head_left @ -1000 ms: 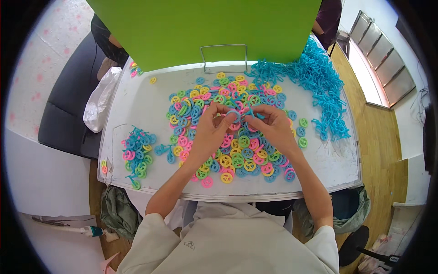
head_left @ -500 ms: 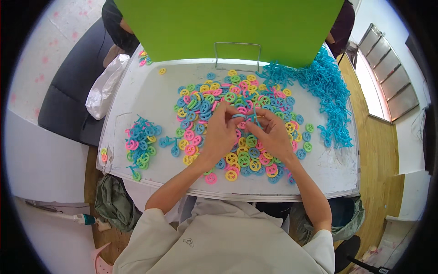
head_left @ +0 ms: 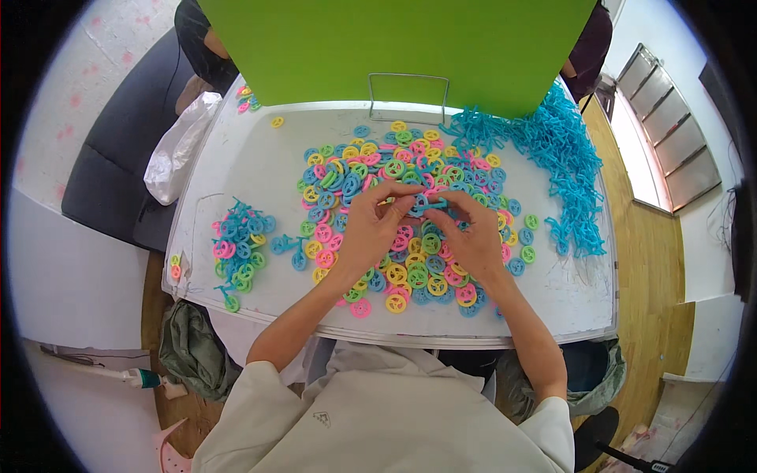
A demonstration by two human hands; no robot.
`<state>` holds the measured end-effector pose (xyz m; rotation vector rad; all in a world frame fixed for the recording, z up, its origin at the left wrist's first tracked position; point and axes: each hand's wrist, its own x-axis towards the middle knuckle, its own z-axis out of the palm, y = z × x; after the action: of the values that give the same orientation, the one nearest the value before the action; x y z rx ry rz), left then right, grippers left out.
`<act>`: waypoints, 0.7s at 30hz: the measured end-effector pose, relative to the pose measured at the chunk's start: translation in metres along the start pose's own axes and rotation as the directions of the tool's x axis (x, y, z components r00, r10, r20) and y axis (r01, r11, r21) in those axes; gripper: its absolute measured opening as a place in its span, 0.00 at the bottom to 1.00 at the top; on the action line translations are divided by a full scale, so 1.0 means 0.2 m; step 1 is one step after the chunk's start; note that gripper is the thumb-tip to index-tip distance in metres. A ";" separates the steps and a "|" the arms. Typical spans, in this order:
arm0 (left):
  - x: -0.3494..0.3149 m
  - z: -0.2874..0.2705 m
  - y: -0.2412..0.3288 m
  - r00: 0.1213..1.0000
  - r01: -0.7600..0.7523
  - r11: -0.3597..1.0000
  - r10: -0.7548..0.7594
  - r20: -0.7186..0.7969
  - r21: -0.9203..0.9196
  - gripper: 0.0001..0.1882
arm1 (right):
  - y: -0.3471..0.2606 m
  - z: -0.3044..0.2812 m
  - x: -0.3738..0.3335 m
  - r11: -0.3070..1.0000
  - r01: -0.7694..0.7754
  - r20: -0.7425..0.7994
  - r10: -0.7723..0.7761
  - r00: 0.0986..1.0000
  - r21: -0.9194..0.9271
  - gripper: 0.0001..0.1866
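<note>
Over the middle of a pile of small plastic wheels (head_left: pixel 434 262) in blue, pink, yellow and green, my two hands meet fingertip to fingertip. My left hand (head_left: pixel 371 232) pinches a blue spoked wheel (head_left: pixel 420 206) between thumb and fingers. Against that wheel, my right hand (head_left: pixel 473 236) grips a teal plastic frame piece (head_left: pixel 435 205), partly covered by the fingers. Whether wheel and frame are joined cannot be made out. Left of the pile lies a heap of teal frames with wheels on them (head_left: pixel 240 240), and a similar wheeled piece (head_left: pixel 290 246) sits beside it.
A large heap of teal frame pieces (head_left: pixel 579 173) covers the table's far right. Behind the pile rise a green panel (head_left: pixel 394 47) and a wire stand (head_left: pixel 408 76). A white plastic bag (head_left: pixel 181 150) hangs at the left edge. People sit beyond the panel on both sides.
The teal frame, upright between my fingers before, now lies more level against the blue wheel. My right fingers have curled further over it, and both hands stay close together.
</note>
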<state>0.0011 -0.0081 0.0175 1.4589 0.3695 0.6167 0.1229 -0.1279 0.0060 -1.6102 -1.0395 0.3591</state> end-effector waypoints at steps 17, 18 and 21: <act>-0.03 0.03 -0.02 0.997 0.011 0.996 -0.017 -0.074 -0.089 0.12 | -0.02 0.01 0.00 0.904 -0.258 0.078 0.246 0.966 0.341 0.07; -0.04 0.04 -0.01 0.995 0.008 1.000 -0.009 -0.100 -0.007 0.11 | -0.03 0.01 0.01 0.907 -0.281 0.087 0.267 0.960 0.313 0.07; -0.04 0.05 -0.03 0.989 -0.011 0.994 0.027 -0.147 0.105 0.10 | 0.01 0.02 0.00 0.901 -0.280 0.091 0.265 0.960 0.332 0.08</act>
<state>0.0020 -0.0212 0.0108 1.5217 0.5109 0.7328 0.1221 -0.1251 0.0028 -1.4338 -0.7320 0.7282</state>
